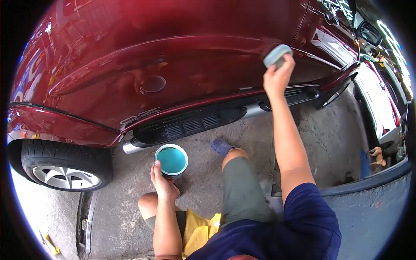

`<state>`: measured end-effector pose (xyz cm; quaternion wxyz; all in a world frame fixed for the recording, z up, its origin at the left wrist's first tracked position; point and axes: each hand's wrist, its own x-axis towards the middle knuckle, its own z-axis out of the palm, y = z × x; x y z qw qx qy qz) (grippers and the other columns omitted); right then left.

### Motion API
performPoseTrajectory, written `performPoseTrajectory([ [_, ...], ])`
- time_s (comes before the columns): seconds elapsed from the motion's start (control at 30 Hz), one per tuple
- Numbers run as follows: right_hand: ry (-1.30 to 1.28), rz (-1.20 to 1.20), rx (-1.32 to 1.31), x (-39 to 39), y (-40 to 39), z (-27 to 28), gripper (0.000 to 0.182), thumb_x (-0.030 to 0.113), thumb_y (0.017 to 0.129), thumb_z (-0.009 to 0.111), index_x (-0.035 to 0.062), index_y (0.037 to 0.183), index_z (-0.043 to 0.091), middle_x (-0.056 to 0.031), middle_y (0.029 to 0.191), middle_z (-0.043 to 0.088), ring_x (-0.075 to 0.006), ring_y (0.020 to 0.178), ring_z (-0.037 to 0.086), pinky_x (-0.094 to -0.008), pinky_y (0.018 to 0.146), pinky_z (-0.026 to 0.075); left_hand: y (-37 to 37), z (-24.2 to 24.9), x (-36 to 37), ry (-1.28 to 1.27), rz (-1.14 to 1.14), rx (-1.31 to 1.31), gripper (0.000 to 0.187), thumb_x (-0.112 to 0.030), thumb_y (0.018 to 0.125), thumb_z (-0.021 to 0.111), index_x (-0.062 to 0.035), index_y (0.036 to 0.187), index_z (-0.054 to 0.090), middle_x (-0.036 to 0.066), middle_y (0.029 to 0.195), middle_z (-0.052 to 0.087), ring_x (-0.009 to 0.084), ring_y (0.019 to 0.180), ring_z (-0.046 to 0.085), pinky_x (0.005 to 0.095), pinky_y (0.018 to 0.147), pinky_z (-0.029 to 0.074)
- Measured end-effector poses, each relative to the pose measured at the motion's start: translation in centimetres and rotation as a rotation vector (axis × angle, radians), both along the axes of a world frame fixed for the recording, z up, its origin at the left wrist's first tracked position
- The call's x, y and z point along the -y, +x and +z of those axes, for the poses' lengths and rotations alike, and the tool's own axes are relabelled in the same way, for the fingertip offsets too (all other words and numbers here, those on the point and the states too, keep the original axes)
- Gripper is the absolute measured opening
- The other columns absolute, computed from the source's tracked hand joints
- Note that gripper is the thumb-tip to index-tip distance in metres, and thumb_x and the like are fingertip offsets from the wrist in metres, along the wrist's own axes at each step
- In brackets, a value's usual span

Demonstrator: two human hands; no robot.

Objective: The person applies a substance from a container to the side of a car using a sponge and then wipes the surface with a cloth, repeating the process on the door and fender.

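In my left hand (162, 180) is a round tub (171, 160) with a white rim and teal contents, possibly paste, held upright at knee height. My right hand (278, 78) is stretched forward, fingers closed on a pale grey-blue applicator pad (277, 55). The pad overlaps the dark red side of the car (208, 65), just below the raised body line and close to a door seam. A yellow cloth (200, 232) lies across my lap.
A black side step (190, 123) with silver ends runs along the car's lower edge. The wheel (65, 167) is at left. A white vehicle (378, 97) stands at far right, near a brown dog (378, 157). Grey concrete (125, 208) lies below.
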<state>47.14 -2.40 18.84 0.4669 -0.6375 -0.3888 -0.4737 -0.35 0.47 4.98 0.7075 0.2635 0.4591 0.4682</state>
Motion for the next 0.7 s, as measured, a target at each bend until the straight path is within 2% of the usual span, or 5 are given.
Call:
performPoseTrajectory([
  [0.2,-0.023,-0.057,-0.134,0.7,1.1,-0.8,0.051,0.004,0.086,0.072,-0.0016,0.133,0.053,-0.0237,0.129,0.055,-0.0417,0.124,0.054,-0.0505,0.110,0.042,0.4,-2.4,0.1,0.041,-0.008,-0.003,0.052,-0.044,0.102,0.065,-0.0066,0.137,0.058,0.008,0.121,0.065,0.0194,0.102,0.068,0.0357,0.080,0.058],
  [0.3,0.162,0.180,-0.517,-1.9,-1.0,-2.6,0.042,0.007,0.091,0.077,0.0005,0.125,0.053,-0.0112,0.107,0.061,-0.0196,0.092,0.062,-0.0353,0.084,0.054,0.6,-2.6,-0.1,-0.023,-0.004,-0.261,0.058,-0.046,0.100,0.066,-0.0054,0.141,0.058,0.007,0.117,0.065,0.0162,0.099,0.063,0.0317,0.075,0.053],
  [0.43,0.202,0.487,-0.480,-7.5,-12.1,-2.3,0.023,0.006,0.095,0.074,0.0016,0.114,0.060,-0.0045,0.091,0.064,-0.0115,0.079,0.062,-0.0274,0.076,0.053,1.1,-2.7,-0.3,0.090,-0.036,-0.183,0.063,-0.045,0.102,0.066,0.0003,0.144,0.054,0.008,0.117,0.066,0.0150,0.101,0.061,0.0268,0.075,0.048],
  [0.57,0.139,0.690,-0.300,-12.8,-24.6,1.5,0.012,0.010,0.095,0.074,0.0058,0.103,0.066,-0.0018,0.078,0.067,-0.0102,0.068,0.063,-0.0284,0.062,0.053,1.3,-2.7,-0.4,0.008,-0.024,-0.206,0.065,-0.047,0.101,0.066,-0.0001,0.145,0.053,0.007,0.118,0.066,0.0150,0.102,0.062,0.0268,0.077,0.048],
  [0.7,-0.164,0.907,-0.059,-15.2,-28.8,-0.6,0.009,0.017,0.090,0.078,0.0112,0.090,0.071,-0.0064,0.072,0.071,-0.0275,0.064,0.073,-0.0361,0.060,0.058,1.6,-3.3,-0.5,-0.004,0.020,-0.135,0.066,-0.046,0.101,0.068,-0.0001,0.146,0.052,0.007,0.120,0.066,0.0136,0.101,0.061,0.0274,0.073,0.046],
])
